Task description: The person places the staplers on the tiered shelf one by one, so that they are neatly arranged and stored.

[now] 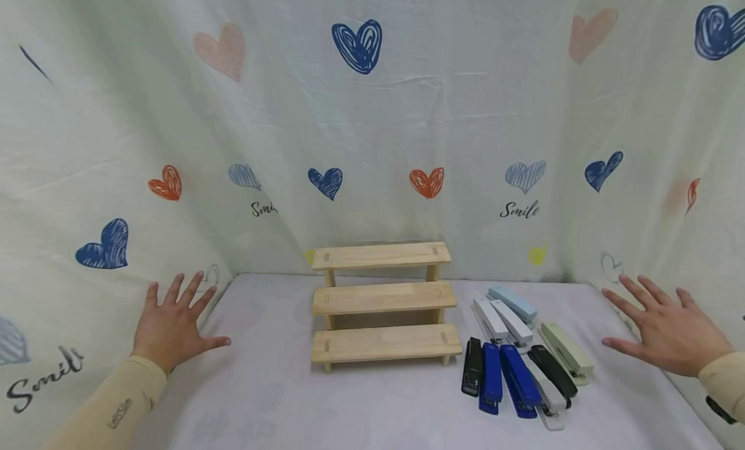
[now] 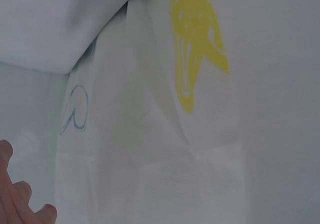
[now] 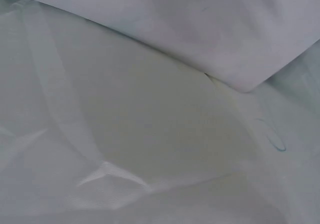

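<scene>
My left hand (image 1: 173,330) is spread with straight fingers over the left side of the table, holding nothing; a few of its fingertips show at the lower left of the left wrist view. On the other side, my right hand (image 1: 669,324) is also spread and holds nothing. Nearest to it lies a cluster of staplers: a pale green stapler (image 1: 566,352), a light blue stapler (image 1: 513,302), white staplers (image 1: 491,319), black staplers (image 1: 472,366) and dark blue staplers (image 1: 491,375). Left of the cluster stands a three-tier wooden rack (image 1: 384,299) with bare shelves.
A pale cloth covers the table (image 1: 262,385). Behind and at both sides hangs a white curtain (image 1: 384,127) printed with hearts and the word Smile. The rack's back stands close to it. The right wrist view shows only cloth and the table's corner.
</scene>
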`<state>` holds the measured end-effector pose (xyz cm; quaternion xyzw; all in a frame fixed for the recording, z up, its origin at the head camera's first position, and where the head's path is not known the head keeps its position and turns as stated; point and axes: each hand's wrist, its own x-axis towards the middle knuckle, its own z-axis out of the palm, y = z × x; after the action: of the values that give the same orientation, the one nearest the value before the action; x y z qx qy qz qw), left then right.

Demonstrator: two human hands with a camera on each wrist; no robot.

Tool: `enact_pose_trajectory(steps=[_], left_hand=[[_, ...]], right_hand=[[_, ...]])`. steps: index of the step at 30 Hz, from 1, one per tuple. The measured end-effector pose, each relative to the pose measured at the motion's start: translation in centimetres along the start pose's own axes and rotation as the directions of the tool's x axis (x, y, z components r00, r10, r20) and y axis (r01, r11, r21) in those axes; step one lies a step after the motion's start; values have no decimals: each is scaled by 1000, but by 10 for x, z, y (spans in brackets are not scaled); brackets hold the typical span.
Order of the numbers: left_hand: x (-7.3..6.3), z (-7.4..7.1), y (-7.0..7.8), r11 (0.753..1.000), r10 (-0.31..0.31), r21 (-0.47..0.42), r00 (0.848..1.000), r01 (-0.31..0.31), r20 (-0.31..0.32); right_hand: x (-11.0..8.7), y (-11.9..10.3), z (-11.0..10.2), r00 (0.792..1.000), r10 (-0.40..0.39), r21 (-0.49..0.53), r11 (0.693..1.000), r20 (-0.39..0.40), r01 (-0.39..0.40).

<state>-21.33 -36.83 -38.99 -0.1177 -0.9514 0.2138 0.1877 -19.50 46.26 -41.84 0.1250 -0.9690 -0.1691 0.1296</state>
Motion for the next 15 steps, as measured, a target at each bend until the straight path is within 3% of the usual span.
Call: enact_pose_trajectory(steps=[6, 15], left_hand=[[2, -1, -1, 1000, -5, 0, 1000, 5, 10], [3, 3, 6, 998, -12, -58, 997, 17, 76]], right_hand=[[0, 2, -3, 1000, 8, 4, 1000, 6, -8], [0, -9, -5, 1000, 18, 48, 999, -19, -17]])
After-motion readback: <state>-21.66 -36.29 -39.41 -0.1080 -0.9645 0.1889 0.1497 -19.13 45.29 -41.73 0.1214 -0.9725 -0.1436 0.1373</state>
